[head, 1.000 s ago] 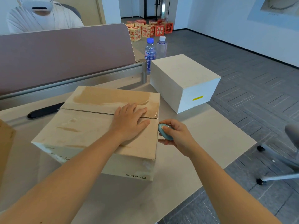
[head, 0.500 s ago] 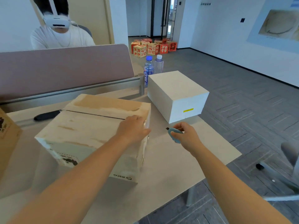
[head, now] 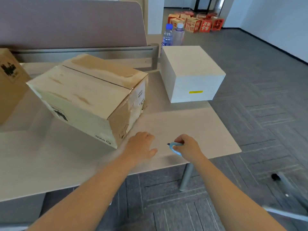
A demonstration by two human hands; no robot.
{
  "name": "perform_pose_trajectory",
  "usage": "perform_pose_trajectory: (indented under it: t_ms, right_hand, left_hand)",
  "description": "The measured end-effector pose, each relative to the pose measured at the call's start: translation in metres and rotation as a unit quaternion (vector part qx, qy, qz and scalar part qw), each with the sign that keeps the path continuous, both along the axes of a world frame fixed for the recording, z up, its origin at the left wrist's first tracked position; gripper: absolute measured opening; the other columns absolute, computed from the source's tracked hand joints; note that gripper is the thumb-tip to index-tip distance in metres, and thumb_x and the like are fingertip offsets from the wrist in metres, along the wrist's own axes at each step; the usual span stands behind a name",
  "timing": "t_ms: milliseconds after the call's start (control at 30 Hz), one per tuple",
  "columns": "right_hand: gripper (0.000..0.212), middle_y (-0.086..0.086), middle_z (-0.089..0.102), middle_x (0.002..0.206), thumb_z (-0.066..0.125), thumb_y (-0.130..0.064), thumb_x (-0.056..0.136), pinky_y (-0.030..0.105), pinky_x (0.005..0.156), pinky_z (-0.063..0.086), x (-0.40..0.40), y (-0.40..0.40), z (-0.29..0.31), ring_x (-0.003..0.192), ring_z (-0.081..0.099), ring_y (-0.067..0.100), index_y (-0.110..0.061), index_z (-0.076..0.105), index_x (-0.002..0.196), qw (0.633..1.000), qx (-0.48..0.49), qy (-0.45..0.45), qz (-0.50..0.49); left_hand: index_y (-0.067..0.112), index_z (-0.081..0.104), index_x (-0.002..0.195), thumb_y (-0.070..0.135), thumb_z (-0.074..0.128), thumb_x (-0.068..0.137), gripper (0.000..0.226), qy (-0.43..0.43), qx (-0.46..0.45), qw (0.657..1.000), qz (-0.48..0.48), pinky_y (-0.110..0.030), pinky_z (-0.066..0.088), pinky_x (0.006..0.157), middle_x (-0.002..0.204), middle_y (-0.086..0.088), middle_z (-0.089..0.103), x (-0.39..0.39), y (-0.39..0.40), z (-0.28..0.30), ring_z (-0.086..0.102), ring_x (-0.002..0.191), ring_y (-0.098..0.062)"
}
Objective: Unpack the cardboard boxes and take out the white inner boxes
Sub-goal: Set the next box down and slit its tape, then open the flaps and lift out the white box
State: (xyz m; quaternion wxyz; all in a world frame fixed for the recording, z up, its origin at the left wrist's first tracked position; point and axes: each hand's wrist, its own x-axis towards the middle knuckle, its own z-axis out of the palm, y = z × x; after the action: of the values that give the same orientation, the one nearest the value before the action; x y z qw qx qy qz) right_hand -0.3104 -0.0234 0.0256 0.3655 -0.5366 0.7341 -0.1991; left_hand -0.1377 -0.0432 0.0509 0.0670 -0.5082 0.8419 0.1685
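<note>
Pale grey laminate bench (head: 191,124): carries every item below; my two forearms reach over its near edge.

Large brown cardboard box (head: 93,97) with its top flaps closed along a centre seam and worn tape patches: sits left of centre on the bench, one corner turned toward me. It lies up and to the left of both my hands, and its near bottom corner is just beside my left hand.

Plain white cube-shaped inner box (head: 191,72) with a small yellow label on its front: stands on the far right part of the bench, well apart from my hands and beside the cardboard box.

Second brown cardboard box (head: 9,80), only partly in view, at the left edge.

Two clear plastic water bottles (head: 173,36): behind the white box.

My left hand (head: 141,147): palm down, low over the bench, grip slack with fingers loosely spread, holding nothing; somewhat blurred.

My right hand (head: 187,146): knuckles up, grip curled round a small light-blue oval box cutter (head: 174,146), its tip pointing left toward my left hand.
</note>
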Motion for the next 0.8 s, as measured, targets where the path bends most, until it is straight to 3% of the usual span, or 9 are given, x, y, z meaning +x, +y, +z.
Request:
perform_pose_trajectory:
  t_ms: [100,200,367,667,800]
  right_hand:
    - [0.027,0.015,0.056,0.117,0.055,-0.01,0.09,0.02,0.064,0.035,-0.001,0.009,-0.023,0.093,0.049,0.022,-0.002,0.055,0.116,1.0,0.022,0.015,0.016]
    - [0.03,0.015,0.055,0.123,0.054,-0.012,0.092,0.02,0.077,0.035,-0.001,0.011,-0.036,0.11,0.051,0.026,-0.003,0.053,0.121,1.0,0.017,0.02,0.017]
    - [0.036,0.012,0.049,0.131,0.053,-0.015,0.093,0.025,0.094,0.036,-0.002,0.008,-0.04,0.118,0.047,0.025,-0.005,0.049,0.128,0.998,0.006,0.057,0.035]
    - [0.035,0.014,0.047,0.129,0.052,-0.014,0.092,0.033,0.098,0.038,-0.01,0.009,-0.034,0.117,0.049,0.028,-0.005,0.051,0.126,0.994,-0.024,0.1,0.035]
    - [0.035,0.012,0.047,0.131,0.051,-0.013,0.093,0.03,0.099,0.033,-0.013,0.002,-0.013,0.122,0.044,0.026,-0.007,0.051,0.127,0.992,-0.047,0.107,0.037]
  left_hand:
    - [0.01,0.036,0.138,0.036,0.043,0.095,0.05,-0.011,0.031,0.999,0.028,-0.029,0.03,0.101,0.141,-0.006,0.038,0.001,0.009,-0.021,0.033,0.13,-0.022]
    - [0.01,0.037,0.137,0.036,0.042,0.096,0.049,-0.002,0.041,0.998,0.041,-0.028,0.029,0.101,0.14,-0.006,0.039,0.004,0.015,-0.037,0.033,0.13,-0.022]
    - [0.013,0.035,0.139,0.037,0.042,0.095,0.05,0.003,0.041,0.998,0.048,-0.03,0.028,0.102,0.141,-0.005,0.037,0.004,0.019,-0.048,0.031,0.131,-0.023]
    - [0.012,0.031,0.142,0.036,0.04,0.097,0.052,0.014,0.018,0.999,0.041,-0.029,0.024,0.108,0.148,-0.004,0.031,-0.002,0.021,-0.036,0.025,0.137,-0.02]
    - [0.012,0.032,0.142,0.034,0.041,0.097,0.051,0.022,0.003,0.999,0.047,-0.029,0.024,0.108,0.148,-0.003,0.031,-0.005,0.015,-0.017,0.025,0.136,-0.02]
